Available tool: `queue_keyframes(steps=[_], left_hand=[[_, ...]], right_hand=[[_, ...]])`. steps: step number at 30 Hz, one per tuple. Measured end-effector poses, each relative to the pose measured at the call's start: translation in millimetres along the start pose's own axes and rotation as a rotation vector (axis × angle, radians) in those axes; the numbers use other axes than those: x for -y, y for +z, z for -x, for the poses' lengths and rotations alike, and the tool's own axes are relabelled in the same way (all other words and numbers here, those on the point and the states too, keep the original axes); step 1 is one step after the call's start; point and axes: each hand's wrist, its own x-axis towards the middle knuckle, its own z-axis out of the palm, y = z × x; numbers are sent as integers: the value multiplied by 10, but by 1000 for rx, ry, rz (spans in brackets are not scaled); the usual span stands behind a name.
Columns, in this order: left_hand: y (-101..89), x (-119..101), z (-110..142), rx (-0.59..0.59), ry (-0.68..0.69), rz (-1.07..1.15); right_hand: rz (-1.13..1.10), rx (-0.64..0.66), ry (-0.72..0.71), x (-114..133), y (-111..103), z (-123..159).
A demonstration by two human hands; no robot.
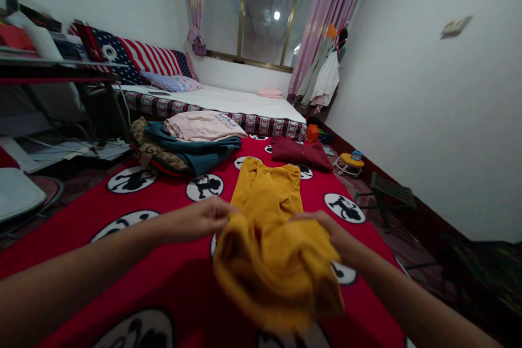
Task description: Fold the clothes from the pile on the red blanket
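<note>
A mustard-yellow garment (pixel 269 196) lies lengthwise on the red blanket (pixel 171 283), its far end flat. The near end is lifted, bunched and smeared by motion; I cannot tell for sure what kind of garment it is. At its left edge my left hand (pixel 210 216) is closed, pinching the cloth between thumb and fingers. My right hand (pixel 322 225) grips the right side, its fingers partly hidden by the cloth. Beyond the yellow garment to the right is a folded maroon top (pixel 302 153).
Folded clothes (pixel 204 128) are piled at the far left, beside a brown patterned bag (pixel 157 152). Behind stands a bed (pixel 228 100). A desk (pixel 61 65) is on the left; a yellow-topped stool (pixel 351 161) and a green folding stool (pixel 389 193) are on the right.
</note>
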Motion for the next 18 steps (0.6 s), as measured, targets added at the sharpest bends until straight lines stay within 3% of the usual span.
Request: queue_keyframes(steps=[1, 3, 4, 6, 9, 13, 16, 18], left_hand=[[-145, 78, -199, -194, -7, 108], [-389, 284, -570, -552, -68, 301], [-467, 396, -717, -671, -143, 364], [-508, 606, -900, -756, -272, 447], [-330, 821, -937, -755, -319, 436], [20, 859, -737, -730, -155, 259], [212, 784, -433, -708, -128, 16], [316, 742, -192, -576, -180, -77]], right_hand=[[-104, -226, 10, -74, -93, -217], [-153, -401, 17, -281, -257, -624], [-179, -462, 40, -403, -311, -781], [-248, -646, 207, -652, -347, -956], [-198, -745, 288, -962, -260, -926], [-30, -733, 133, -1102, -100, -668], [64, -592, 83, -1009, 4, -378], [114, -419, 130, -913, 72, -146]])
